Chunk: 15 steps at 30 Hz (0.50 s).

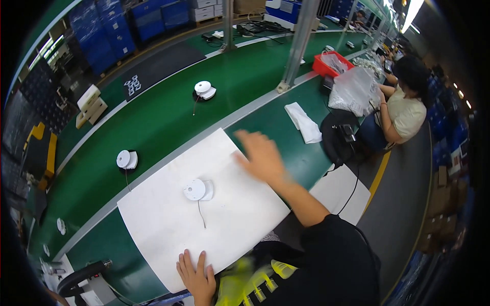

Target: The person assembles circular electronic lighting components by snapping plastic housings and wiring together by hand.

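Observation:
A round white device (pixel 195 189) with a white base lies on a large white sheet (pixel 158 224), its thin cable trailing toward me. My left hand (pixel 195 275) rests at the sheet's near edge with its fingers spread, holding nothing. Over the sheet's far right side, my right hand (pixel 261 159) is raised and a little blurred; its fingers are stretched apart and empty. Neither hand touches the device.
Similar white devices (pixel 124 159) (pixel 202 87) sit on the green conveyor belt (pixel 168 127) beyond a metal rail. On the right are a white cloth (pixel 303 122), a clear plastic bag (pixel 352 92), a red bin (pixel 332 63) and a seated co-worker (pixel 403 107). A black-handled tool (pixel 84 278) stands at lower left.

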Available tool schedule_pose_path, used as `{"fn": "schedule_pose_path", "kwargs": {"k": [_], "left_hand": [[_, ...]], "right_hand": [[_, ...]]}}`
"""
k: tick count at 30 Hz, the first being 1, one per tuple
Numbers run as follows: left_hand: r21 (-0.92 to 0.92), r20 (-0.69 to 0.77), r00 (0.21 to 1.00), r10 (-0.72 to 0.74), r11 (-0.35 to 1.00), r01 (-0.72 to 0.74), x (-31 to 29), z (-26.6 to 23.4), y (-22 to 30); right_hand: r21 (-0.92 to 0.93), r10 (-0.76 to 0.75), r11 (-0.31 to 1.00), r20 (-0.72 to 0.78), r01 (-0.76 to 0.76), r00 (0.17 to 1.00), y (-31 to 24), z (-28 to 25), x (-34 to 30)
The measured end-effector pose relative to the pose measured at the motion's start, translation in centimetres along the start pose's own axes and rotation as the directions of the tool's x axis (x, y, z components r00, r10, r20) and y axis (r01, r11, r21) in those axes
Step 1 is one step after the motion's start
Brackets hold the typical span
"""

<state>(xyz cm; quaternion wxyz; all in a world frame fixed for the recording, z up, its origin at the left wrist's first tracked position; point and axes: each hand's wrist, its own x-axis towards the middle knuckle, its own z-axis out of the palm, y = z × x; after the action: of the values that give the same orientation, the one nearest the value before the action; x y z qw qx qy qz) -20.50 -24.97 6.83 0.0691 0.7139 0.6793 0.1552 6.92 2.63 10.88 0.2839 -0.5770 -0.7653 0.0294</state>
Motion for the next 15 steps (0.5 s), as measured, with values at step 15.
{"fn": "schedule_pose_path", "kwargs": {"k": [15], "left_hand": [[0.075,-0.096,0.995,0.030,0.997,-0.023,0.5,1.4,-1.3]], "right_hand": [[-0.316,0.191,0.895,-0.369,-0.316,0.910,19.9,-1.2,-6.8]]}}
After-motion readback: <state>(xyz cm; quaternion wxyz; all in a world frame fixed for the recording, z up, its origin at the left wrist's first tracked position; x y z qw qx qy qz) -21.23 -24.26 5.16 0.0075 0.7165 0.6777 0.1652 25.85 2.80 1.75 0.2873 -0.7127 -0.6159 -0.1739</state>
